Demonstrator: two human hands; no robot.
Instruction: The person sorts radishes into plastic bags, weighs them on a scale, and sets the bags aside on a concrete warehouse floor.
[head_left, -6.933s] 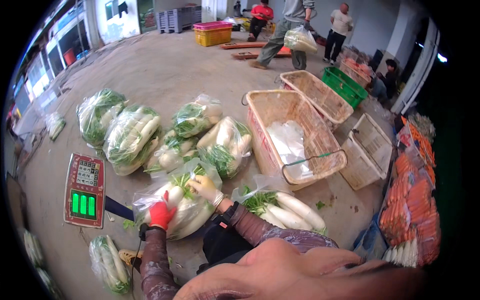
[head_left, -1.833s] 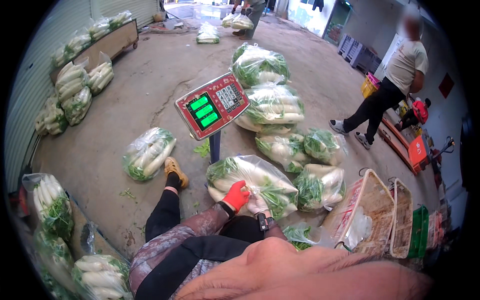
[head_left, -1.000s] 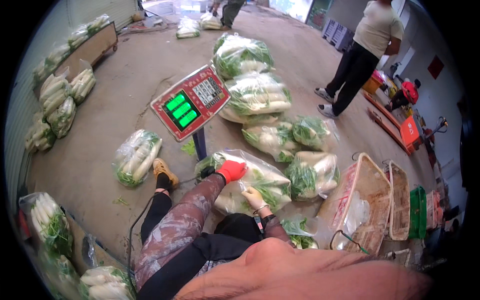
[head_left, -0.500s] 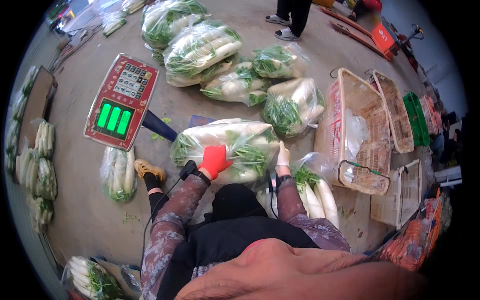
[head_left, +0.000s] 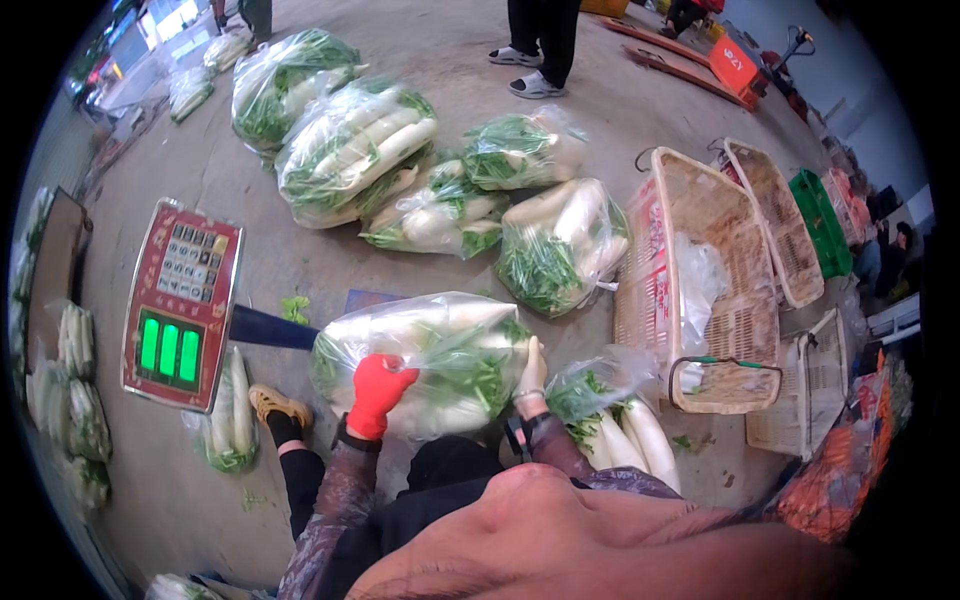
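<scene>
A clear plastic bag of white radishes (head_left: 440, 325) with green leaves lies in front of me, beside the post of a scale. My left hand (head_left: 378, 395), in a red glove, is closed on the plastic at the near left part of the bag. At the bag's right end my right hand (head_left: 533, 370), in a pale glove, is closed against the plastic; its fingertips are partly hidden. The scale's red display head (head_left: 182, 300), with lit green digits, stands to the left. Close to my right arm sits an open bag of radishes (head_left: 620, 435).
Several filled radish bags (head_left: 355, 150) lie farther off. To the right stand a tan plastic crate (head_left: 650, 270), a green crate (head_left: 820, 225) and other baskets. A person in dark trousers (head_left: 540, 40) is at the far side, near an orange pallet truck (head_left: 735, 70). More bagged radishes (head_left: 85, 430) line the left.
The view has shifted, so most things sit lower and farther left in the picture. My left hand has turned from lying across the bag to a more upright fist. The right stays at the bag's end.
</scene>
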